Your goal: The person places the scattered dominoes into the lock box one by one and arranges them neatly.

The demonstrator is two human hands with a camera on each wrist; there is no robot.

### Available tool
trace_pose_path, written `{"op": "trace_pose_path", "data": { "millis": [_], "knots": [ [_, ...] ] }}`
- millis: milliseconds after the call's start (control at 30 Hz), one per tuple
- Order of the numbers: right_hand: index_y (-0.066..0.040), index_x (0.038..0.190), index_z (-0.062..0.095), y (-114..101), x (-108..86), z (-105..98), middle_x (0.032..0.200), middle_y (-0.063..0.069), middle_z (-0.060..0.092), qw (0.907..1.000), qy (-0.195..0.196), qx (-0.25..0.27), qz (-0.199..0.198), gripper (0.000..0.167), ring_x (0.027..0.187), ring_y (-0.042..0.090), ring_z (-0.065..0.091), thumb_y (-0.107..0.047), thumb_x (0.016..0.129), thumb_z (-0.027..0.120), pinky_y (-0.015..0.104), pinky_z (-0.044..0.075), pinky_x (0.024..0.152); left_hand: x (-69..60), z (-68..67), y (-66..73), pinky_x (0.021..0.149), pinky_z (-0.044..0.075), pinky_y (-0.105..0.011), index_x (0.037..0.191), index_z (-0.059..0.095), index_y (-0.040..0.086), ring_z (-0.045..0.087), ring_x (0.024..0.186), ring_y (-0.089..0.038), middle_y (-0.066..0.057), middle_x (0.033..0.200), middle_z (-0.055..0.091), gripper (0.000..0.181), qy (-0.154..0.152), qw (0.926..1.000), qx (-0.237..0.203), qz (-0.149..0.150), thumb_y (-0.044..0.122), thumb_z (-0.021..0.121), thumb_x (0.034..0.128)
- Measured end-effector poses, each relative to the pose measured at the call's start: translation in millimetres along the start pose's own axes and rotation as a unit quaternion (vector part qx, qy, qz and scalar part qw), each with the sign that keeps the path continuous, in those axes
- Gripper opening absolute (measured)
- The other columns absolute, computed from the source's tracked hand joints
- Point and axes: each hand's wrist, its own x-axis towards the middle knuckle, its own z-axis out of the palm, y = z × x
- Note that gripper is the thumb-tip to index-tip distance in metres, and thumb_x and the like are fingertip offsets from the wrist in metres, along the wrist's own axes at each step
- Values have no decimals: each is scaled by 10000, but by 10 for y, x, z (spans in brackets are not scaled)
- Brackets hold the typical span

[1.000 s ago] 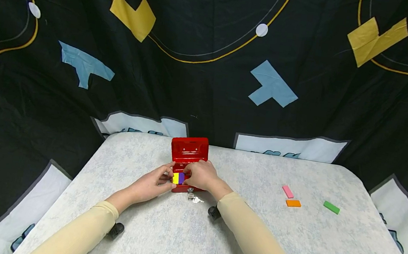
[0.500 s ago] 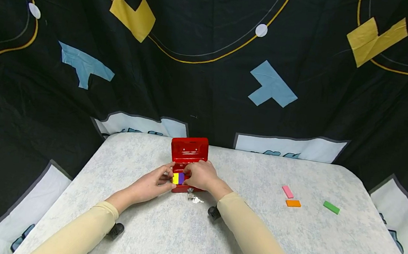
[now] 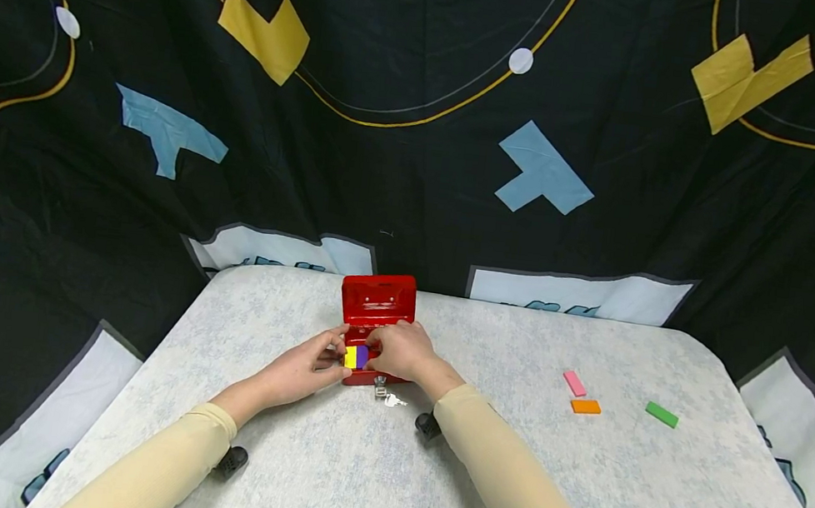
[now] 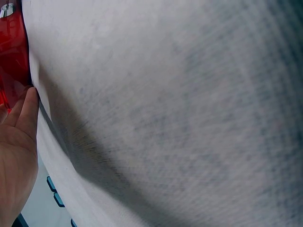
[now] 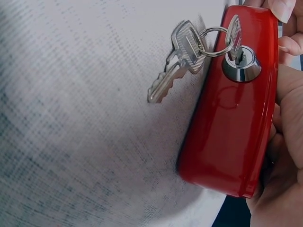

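Observation:
A small red cash box (image 3: 378, 297) stands with its lid raised at the back of the table. Inside its left end, a yellow block (image 3: 350, 356) and a purple block (image 3: 362, 356) lie side by side. My left hand (image 3: 300, 366) holds the box's left end, thumb at the front corner and a finger farther back. My right hand (image 3: 404, 350) reaches into the box and pinches the purple block; its palm hides the box's right part. In the right wrist view, one key (image 5: 235, 35) sits in the lock (image 5: 241, 66), and a second key (image 5: 182, 52) hangs from their ring.
On the table (image 3: 489, 464) to the right lie a pink block (image 3: 575, 383), an orange block (image 3: 585, 407) and a green block (image 3: 662, 415). A black cloth (image 3: 399, 194) with taped shapes hangs behind the table.

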Motion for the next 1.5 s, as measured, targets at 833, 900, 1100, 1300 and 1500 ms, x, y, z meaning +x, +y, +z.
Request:
{"op": "trace_pose_path", "data": {
  "millis": [833,900,1100,1300,1500],
  "knots": [
    [-233,1266,740,98,-230,-295,714,-118,586,9976,533,249,-363,438,886,123,503,-386,863,824,346,436,830,1,-20,-37,1064,491,-411,1157,521,180,600,1264,-214,39,1673,259,382,1,10000,29,-15,442,717,959],
    [-231,1270,738,114,-274,-331,694,-107,572,9972,581,266,-392,440,880,129,501,-381,865,824,349,432,822,4,-17,-39,1063,491,-419,1152,520,188,603,1261,-220,34,1673,259,376,0,10000,21,-23,443,718,958],
    [-218,1277,734,179,-399,-417,679,-97,558,9966,630,281,-449,450,830,137,495,-375,865,823,340,427,754,12,-10,-38,1081,474,-425,1149,527,181,601,1264,-214,30,1671,265,365,24,10000,79,-19,427,720,960],
    [-208,1257,742,274,-518,-474,687,-115,557,9953,741,294,-552,434,820,127,488,-371,864,826,312,432,705,7,-8,-11,1078,477,-408,1163,529,157,602,1260,-202,30,1669,269,377,19,9999,122,-5,416,718,965],
    [-187,1245,747,380,-647,-516,715,-140,558,9938,843,424,-582,420,806,113,494,-355,868,827,313,432,748,4,1,1,1082,472,-410,1179,531,141,600,1266,-211,13,1672,266,385,0,9999,97,56,403,717,968]
  ]
}}
